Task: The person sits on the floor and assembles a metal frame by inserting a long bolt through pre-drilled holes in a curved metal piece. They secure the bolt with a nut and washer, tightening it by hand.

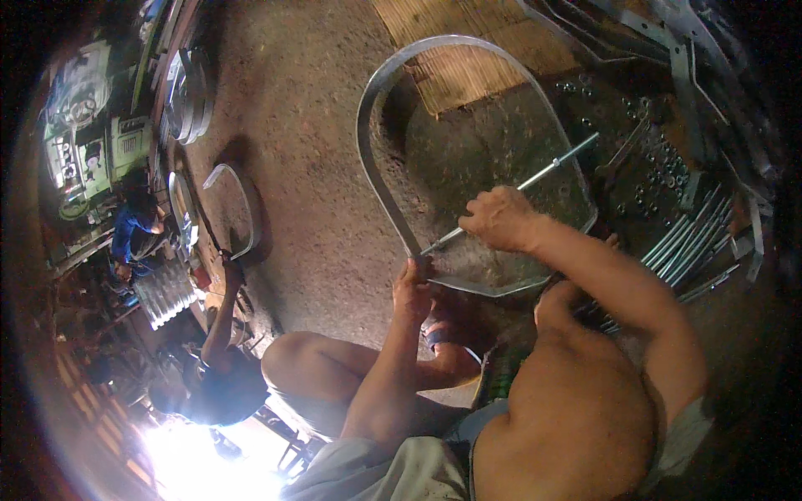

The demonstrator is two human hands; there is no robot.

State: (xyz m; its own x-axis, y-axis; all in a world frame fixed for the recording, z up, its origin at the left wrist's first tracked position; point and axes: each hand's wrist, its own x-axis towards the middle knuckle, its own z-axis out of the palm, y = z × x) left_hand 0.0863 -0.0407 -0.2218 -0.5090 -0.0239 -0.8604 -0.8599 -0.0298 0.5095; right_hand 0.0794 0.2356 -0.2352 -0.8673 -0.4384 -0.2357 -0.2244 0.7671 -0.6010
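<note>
A large bent loop of flat metal strip (365,134) stands in front of me, rounded at the far side and angled at the near side. My left hand (411,288) is closed on the loop's near left corner. A long metal rod (535,178) slants across the loop's opening, its lower end at that corner beside my left fingers. My right hand (501,219) is closed around the rod near its middle. Toward the rod's far end sits a nut (557,163), close to the loop's right side. The fingertips of my left hand are partly hidden.
On the floor at right lie several metal rods (689,238), scattered nuts (664,163) and a wrench (622,149). Flattened cardboard (476,71) lies beyond the loop. At left a co-worker (213,376) holds a curved metal strip (251,204); another person (134,225) is farther off.
</note>
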